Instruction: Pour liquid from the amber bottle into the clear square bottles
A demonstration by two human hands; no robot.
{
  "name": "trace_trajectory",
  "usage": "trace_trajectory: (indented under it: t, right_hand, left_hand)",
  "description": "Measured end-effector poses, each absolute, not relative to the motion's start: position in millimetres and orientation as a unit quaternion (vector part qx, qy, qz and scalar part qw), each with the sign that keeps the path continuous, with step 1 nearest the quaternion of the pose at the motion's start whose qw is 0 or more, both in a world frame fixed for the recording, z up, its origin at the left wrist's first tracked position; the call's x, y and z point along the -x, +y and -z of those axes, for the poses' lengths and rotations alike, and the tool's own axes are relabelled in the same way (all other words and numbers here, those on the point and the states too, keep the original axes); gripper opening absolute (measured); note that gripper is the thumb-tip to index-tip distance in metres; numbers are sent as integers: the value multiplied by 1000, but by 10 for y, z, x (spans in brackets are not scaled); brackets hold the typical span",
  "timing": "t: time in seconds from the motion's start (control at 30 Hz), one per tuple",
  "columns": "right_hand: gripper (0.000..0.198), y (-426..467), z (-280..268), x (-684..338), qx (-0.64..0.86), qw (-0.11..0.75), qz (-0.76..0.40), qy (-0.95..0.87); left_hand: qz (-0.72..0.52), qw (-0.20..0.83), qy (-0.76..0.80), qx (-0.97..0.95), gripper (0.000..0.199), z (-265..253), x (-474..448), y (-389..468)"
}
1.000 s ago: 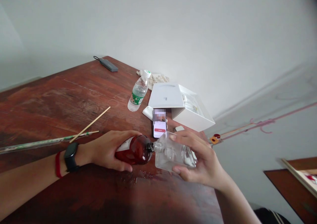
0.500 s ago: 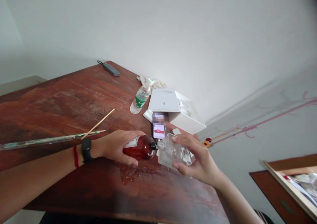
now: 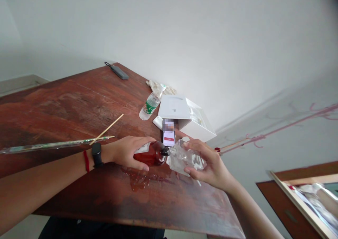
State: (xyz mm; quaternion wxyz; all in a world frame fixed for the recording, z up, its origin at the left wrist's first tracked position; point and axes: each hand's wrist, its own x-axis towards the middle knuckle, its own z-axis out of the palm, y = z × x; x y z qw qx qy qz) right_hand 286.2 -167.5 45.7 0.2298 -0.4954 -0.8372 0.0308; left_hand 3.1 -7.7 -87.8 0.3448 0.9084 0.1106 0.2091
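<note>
My left hand [image 3: 132, 152] is wrapped round a bottle of red liquid [image 3: 155, 153] with a pale label, tipped onto its side. Its black neck points right and meets the mouth of a clear square glass bottle [image 3: 182, 158]. That clear bottle is also tilted, its mouth facing left, and my right hand [image 3: 204, 161] grips it by the base end. Whether liquid is passing between the two necks I cannot tell. Below them a puddle of spilled liquid [image 3: 139, 180] wets the table.
Behind the bottles lie a lit phone [image 3: 169, 135] and an open white box [image 3: 174, 107]. A plastic water bottle [image 3: 150, 107] stands beside the box. Wooden chopsticks [image 3: 107, 129], a long plastic-wrapped packet [image 3: 52, 145] and a grey device [image 3: 118, 71] rest on the dark red table [image 3: 87, 101].
Both hands keep hold of their bottles, with the necks still together. The view has shifted slightly; the hands and bottles barely moved.
</note>
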Motion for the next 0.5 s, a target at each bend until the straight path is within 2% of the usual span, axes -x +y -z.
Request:
trace_trajectory:
  t: [0.5]
  right_hand:
    - [49, -1586, -551, -2823, 491, 221, -38, -842]
  left_hand:
    - [-211, 332, 112, -912, 100, 919, -28, -34]
